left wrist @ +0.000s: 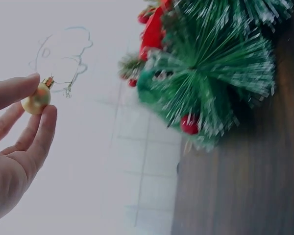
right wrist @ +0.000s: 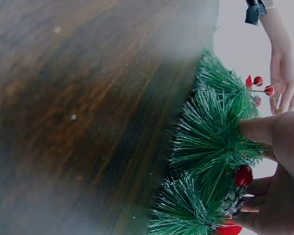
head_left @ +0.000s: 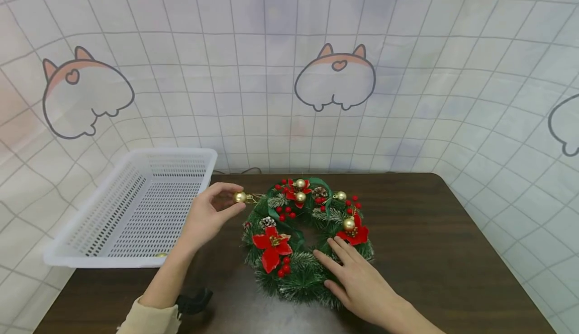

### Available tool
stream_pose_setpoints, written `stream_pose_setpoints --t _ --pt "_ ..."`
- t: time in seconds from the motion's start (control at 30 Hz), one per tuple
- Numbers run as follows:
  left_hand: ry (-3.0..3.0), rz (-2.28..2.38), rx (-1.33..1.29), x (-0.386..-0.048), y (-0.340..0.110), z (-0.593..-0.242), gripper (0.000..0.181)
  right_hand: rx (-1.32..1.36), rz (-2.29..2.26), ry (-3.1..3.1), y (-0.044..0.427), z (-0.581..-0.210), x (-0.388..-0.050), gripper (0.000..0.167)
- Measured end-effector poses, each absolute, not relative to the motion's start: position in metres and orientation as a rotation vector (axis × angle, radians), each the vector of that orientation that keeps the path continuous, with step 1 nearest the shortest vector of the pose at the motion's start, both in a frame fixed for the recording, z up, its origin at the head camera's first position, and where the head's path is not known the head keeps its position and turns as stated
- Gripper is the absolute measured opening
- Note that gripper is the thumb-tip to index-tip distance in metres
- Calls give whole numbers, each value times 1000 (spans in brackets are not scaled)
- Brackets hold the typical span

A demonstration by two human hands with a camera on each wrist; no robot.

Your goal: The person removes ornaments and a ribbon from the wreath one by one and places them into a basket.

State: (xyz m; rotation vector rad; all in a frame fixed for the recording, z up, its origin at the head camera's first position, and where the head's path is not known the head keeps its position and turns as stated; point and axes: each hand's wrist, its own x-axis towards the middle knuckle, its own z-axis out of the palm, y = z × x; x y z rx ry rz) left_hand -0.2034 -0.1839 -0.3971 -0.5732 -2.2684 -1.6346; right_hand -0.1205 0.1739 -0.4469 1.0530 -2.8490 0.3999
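In the head view my left hand [head_left: 205, 218] pinches a small gold bauble [head_left: 240, 197] between thumb and fingers, just left of a green wreath [head_left: 305, 286]. A thin gold loop trails from the bauble's cap toward the wreath; in the left wrist view the bauble [left wrist: 36, 99] is held up, apart from the greenery. My right hand [head_left: 357, 278] rests with spread fingers on the wreath's lower right side. Red poinsettias [head_left: 272, 246], red berries, pinecones [head_left: 267, 222] and several gold baubles decorate the wreath, with a green ribbon on it.
A white plastic basket [head_left: 131, 261] with slotted walls stands at the left of the dark wooden table [head_left: 420, 233]; a bit of gold shows inside its near edge. A white gridded cloth with cartoon drawings hangs behind. Dark cord shows at the table's back edge.
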Motion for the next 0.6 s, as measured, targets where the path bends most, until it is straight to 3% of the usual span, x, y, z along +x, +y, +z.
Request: stream_pose_setpoints --t 0.6 --pt "-2291 -1591 -368 -202 -226 -387 35 1050 387 -2822 175 -448 -120 60"
